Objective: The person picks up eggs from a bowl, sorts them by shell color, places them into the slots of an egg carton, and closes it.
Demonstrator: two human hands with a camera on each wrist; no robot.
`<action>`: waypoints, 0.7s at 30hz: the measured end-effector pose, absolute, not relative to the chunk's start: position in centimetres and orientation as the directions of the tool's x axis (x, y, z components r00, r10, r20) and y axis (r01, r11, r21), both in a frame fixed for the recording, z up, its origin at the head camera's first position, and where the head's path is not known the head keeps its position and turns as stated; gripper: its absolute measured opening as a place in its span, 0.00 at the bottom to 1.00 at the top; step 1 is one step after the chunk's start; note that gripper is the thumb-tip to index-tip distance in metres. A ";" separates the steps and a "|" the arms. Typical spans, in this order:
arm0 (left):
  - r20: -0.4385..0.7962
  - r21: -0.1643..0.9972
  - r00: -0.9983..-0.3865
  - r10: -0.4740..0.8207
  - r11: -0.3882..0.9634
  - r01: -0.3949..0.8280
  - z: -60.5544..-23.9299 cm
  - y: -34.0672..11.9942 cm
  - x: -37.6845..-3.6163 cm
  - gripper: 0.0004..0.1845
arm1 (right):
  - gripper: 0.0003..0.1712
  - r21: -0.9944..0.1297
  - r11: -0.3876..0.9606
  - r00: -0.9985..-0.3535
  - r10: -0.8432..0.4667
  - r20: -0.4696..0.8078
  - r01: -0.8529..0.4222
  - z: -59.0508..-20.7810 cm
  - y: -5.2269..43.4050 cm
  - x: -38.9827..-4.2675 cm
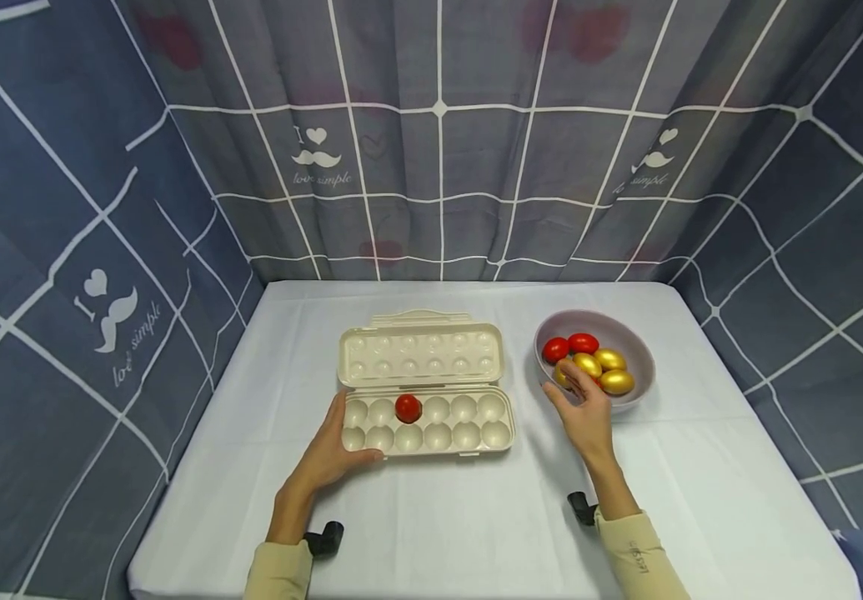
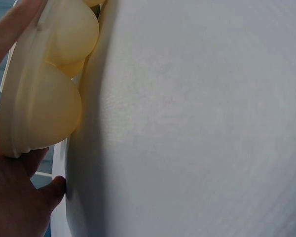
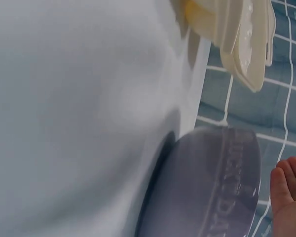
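A cream egg box [image 1: 439, 454] lies with its lid [image 1: 419, 375] folded back. One red egg [image 1: 408, 408] sits in the third hollow from the left of its back row. My left hand [image 1: 333, 450] holds the box's left front corner, thumb along the front edge; the left wrist view shows fingers round the box's end [image 2: 49, 111]. At the right, a mauve bowl [image 1: 644, 358] contains red eggs [image 1: 584, 342] and several gold eggs [image 1: 616, 382]. Over its left front rim, my right hand [image 1: 584, 417] reaches with fingertips beside a gold egg, thumb and fingers apart.
A white cloth covers the table [image 1: 454, 525]. Dark grid-patterned curtains [image 1: 476, 225] stand at the back and both sides. Each wrist carries a small black camera mount [image 1: 324, 540].
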State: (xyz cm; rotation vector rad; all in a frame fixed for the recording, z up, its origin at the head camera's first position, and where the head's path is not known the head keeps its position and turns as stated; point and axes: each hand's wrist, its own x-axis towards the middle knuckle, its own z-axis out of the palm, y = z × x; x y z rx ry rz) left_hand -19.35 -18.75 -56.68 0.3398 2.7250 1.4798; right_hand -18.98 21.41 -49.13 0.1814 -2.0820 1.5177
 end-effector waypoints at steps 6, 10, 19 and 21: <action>0.097 0.848 -0.973 0.211 0.495 0.191 -56.7 -18.6 -19.5 0.74 | 0.25 -0.845 0.399 -0.855 0.228 0.466 -0.355 -48.9 22.5 -18.5; 0.112 0.848 -0.970 0.216 0.488 0.207 -56.8 -18.6 -19.5 0.73 | 0.24 -0.842 0.425 -0.851 0.251 0.462 -0.332 -48.9 23.3 -18.7; 0.134 0.834 -0.966 0.219 0.501 0.230 -56.8 -18.7 -19.5 0.73 | 0.26 -0.898 0.382 -0.877 0.328 0.351 -0.216 -51.1 26.9 -21.0; 0.132 0.835 -0.967 0.219 0.502 0.227 -56.8 -18.7 -19.5 0.73 | 0.27 -0.907 0.371 -0.887 0.323 0.329 -0.202 -51.2 27.3 -21.3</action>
